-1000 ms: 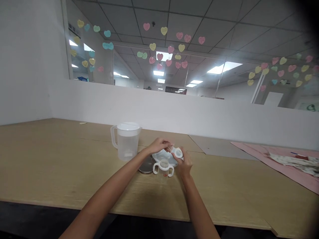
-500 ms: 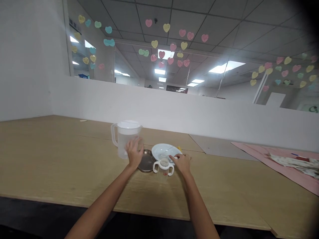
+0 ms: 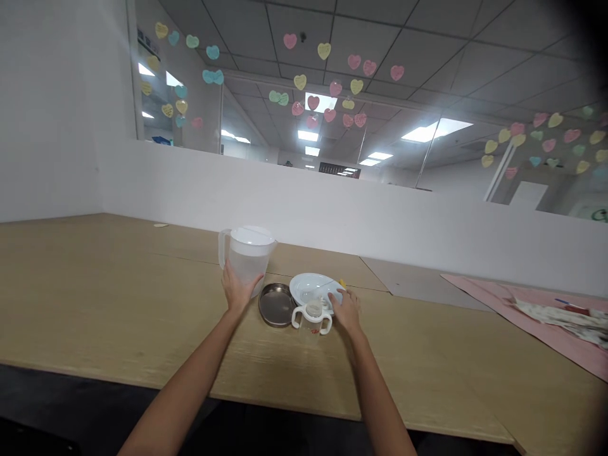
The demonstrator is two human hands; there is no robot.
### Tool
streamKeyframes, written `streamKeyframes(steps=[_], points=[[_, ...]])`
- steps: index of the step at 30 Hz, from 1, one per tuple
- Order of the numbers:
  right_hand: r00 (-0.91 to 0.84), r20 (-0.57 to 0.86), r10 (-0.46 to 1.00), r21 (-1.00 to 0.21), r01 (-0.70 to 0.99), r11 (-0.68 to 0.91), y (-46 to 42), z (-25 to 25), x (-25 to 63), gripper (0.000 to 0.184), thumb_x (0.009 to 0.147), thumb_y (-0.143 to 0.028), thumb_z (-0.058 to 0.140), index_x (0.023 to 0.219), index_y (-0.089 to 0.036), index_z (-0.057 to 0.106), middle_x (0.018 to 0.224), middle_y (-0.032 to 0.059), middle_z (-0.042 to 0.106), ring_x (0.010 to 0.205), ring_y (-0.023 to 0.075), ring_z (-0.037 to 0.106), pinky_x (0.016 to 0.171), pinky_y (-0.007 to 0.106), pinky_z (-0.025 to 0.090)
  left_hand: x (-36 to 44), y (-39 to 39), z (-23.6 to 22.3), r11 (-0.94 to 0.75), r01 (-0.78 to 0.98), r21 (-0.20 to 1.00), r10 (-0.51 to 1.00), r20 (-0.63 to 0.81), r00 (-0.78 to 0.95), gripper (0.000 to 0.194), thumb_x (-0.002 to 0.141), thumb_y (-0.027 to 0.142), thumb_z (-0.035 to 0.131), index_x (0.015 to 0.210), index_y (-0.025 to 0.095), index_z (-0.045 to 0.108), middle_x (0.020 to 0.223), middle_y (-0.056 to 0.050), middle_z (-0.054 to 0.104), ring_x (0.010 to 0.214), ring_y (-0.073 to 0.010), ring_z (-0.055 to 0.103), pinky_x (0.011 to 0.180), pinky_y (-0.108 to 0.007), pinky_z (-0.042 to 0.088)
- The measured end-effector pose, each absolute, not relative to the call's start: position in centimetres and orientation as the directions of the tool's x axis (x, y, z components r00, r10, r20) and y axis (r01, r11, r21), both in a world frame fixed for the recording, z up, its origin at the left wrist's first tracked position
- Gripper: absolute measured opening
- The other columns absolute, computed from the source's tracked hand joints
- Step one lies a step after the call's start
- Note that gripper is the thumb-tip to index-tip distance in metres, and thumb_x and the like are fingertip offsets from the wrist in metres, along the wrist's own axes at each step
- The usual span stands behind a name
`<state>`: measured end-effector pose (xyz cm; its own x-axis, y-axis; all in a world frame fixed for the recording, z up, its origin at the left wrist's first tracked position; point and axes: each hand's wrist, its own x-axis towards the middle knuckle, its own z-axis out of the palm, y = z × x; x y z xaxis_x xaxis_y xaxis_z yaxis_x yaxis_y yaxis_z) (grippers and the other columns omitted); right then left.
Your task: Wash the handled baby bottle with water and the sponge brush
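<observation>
Left hand [image 3: 236,292] grasps the pitcher [image 3: 250,263], likely the grabbing step; lifting needs tight fingers. Right hand [image 3: 348,308], right of pitcher: can't tell its grip.

Jug [image 3: 246,265]: translucent plastic, white lid on, upright on bench [image 3: 156,304], handle to L. Bowl [image 3: 302,282]: white, right way up, R of jug, sm. white pc. inside. Bottle [image 3: 311,326]: clear, 2 white handles, red print, upright, just near side of bowl.

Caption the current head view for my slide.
Left hand against a lidded pitcher, right hand at a white dish, a two-handled cup and a metal pan between them.
</observation>
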<state>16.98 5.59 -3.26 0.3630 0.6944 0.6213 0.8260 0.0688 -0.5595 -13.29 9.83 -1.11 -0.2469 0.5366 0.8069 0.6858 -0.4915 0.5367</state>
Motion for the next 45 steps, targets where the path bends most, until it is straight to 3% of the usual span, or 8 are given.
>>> streamKeyframes(steps=[3,7,11,18,25,31,39,45], points=[[0.392,0.613,0.686,-0.612,0.784,0.099,6.1,-3.7,17.2,0.046,0.072,-0.044,0.048,0.101,-0.01,0.058,0.105,0.0185,0.055,0.104,0.0304,0.048,0.09,0.044,0.034,-13.1,9.6,-1.1,-0.4,0.757,0.516,0.469,0.825,-0.315,0.1,0.063,0.055,0.063,0.135,0.008,0.013,0.135,-0.022,0.03,0.122,-0.037,0.03,0.1,-0.05,0.027],[0.418,0.584,0.696,-0.669,0.733,0.121,6.3,-3.9,17.3,0.05,0.071,-0.045,0.047,0.106,-0.01,0.055,0.107,0.0183,0.053,0.103,0.0293,0.049,0.088,0.04,0.037,-12.4,9.2,-1.1,-0.426,0.857,0.291,0.427,0.899,-0.093,0.089,0.067,0.054,0.058,0.134,0.008,0.021,0.136,-0.023,0.029,0.127,-0.0365,0.023,0.103,-0.054,0.017],[0.432,0.567,0.702,-0.672,0.735,0.089,6.3,-4.0,17.4,0.051,0.07,-0.046,0.048,0.107,-0.011,0.054,0.108,0.0178,0.053,0.101,0.0288,0.051,0.085,0.039,0.039,-11.8,8.8,-1.4,-0.469,0.866,0.172,0.434,0.899,0.057,0.079,0.074,0.05,0.052,0.134,0.008,0.021,0.138,-0.023,0.025,0.129,-0.0355,0.019,0.103,-0.057,0.011],[0.422,0.622,0.659,-0.651,0.747,0.136,6.5,-4.4,17.7,0.044,0.069,-0.046,0.049,0.099,-0.015,0.057,0.103,0.0147,0.055,0.092,0.0261,0.055,0.08,0.036,0.042,-11.6,8.6,-1.2,-0.479,0.856,0.193,0.46,0.886,0.058,0.074,0.075,0.041,0.053,0.134,0.01,0.022,0.14,-0.021,0.023,0.131,-0.0349,0.015,0.103,-0.057,0.01],[0.421,0.566,0.708,-0.665,0.741,0.091,6.3,-4.1,17.5,0.042,0.07,-0.044,0.047,0.098,-0.015,0.057,0.105,0.0157,0.053,0.092,0.0271,0.055,0.08,0.038,0.041,-11.7,8.4,-1.1,-0.491,0.86,0.139,0.473,0.871,0.13,0.068,0.076,0.032,0.051,0.134,0.011,0.024,0.141,-0.021,0.021,0.132,-0.0339,0.013,0.102,-0.058,0.011],[0.423,0.571,0.703,-0.672,0.733,0.105,6.3,-4.1,17.6,0.041,0.067,-0.044,0.048,0.095,-0.015,0.057,0.104,0.0158,0.053,0.093,0.0273,0.055,0.081,0.038,0.041,-11.6,8.2,-1.2,-0.519,0.846,0.123,0.479,0.861,0.169,0.065,0.079,0.034,0.047,0.135,0.012,0.022,0.142,-0.019,0.019,0.132,-0.0335,0.012,0.102,-0.058,0.011],[0.425,0.571,0.702,-0.668,0.737,0.097,6.3,-4.0,17.5,0.04,0.069,-0.042,0.047,0.096,-0.015,0.058,0.105,0.0154,0.053,0.096,0.0272,0.054,0.083,0.038,0.041,-10.9,7.9,-0.8,-0.513,0.813,0.275,0.417,0.908,-0.044,0.087,0.072,0.044,0.057,0.136,0.008,0.01,0.139,-0.023,0.019,0.131,-0.0354,0.014,0.104,-0.054,0.015],[0.42,0.518,0.745,-0.669,0.741,0.047,6.0,-3.5,17.3,0.044,0.071,-0.04,0.046,0.102,-0.011,0.057,0.11,0.0172,0.051,0.1,0.0278,0.052,0.087,0.037,0.039,-11.9,7.7,-0.7,-0.62,0.773,0.135,0.285,0.957,0.062,0.094,0.073,0.045,0.057,0.137,0.01,-0.002,0.14,-0.025,0.013,0.132,-0.0345,0.011,0.103,-0.053,0.021]])
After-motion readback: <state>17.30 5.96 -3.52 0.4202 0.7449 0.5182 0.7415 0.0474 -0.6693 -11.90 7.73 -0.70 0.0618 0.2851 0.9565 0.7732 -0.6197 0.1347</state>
